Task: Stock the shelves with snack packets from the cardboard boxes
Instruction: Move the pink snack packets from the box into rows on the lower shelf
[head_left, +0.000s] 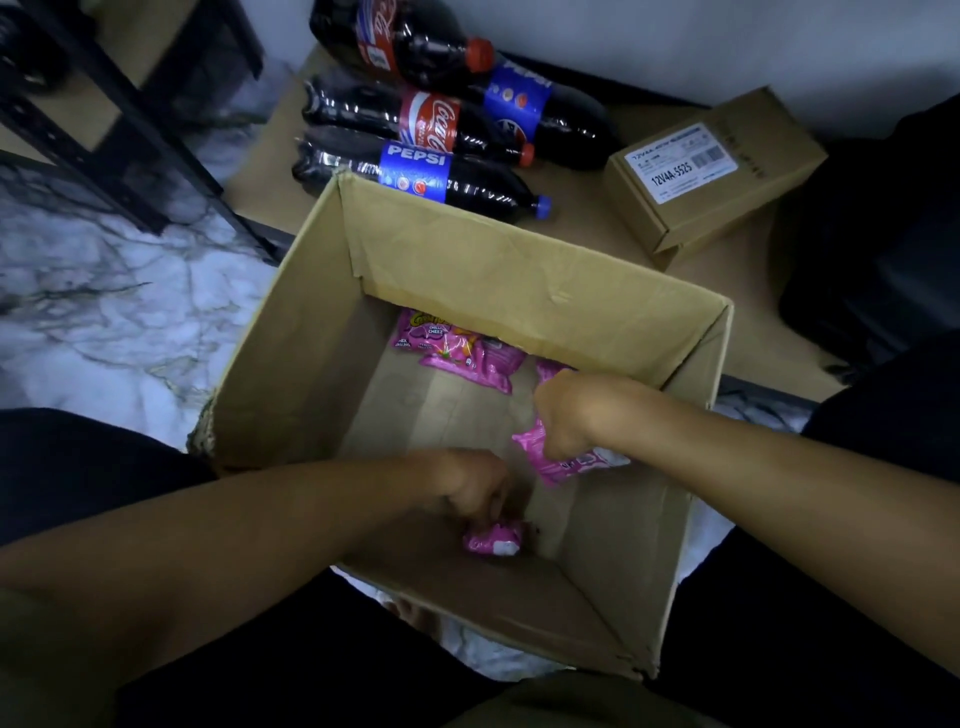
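Observation:
An open cardboard box (519, 260) stands on the floor in front of me, with both my arms reaching into it. My right hand (574, 410) grips a pink snack packet (558, 462) lifted off the box floor. Lower in the box, my left hand (470, 483) has its fingers curled over another pink snack packet (493, 540) at the near wall. Two more pink packets (457, 351) lie flat at the far wall of the box. Another pink scrap (550, 369) shows just behind my right hand.
Several cola bottles (441, 135) lie on a low wooden shelf board (597, 218) behind the box. A small labelled carton (711, 171) sits to their right. A black metal shelf frame (130, 130) rises at the left over a marble floor (104, 312). A dark bag (883, 234) sits at the right.

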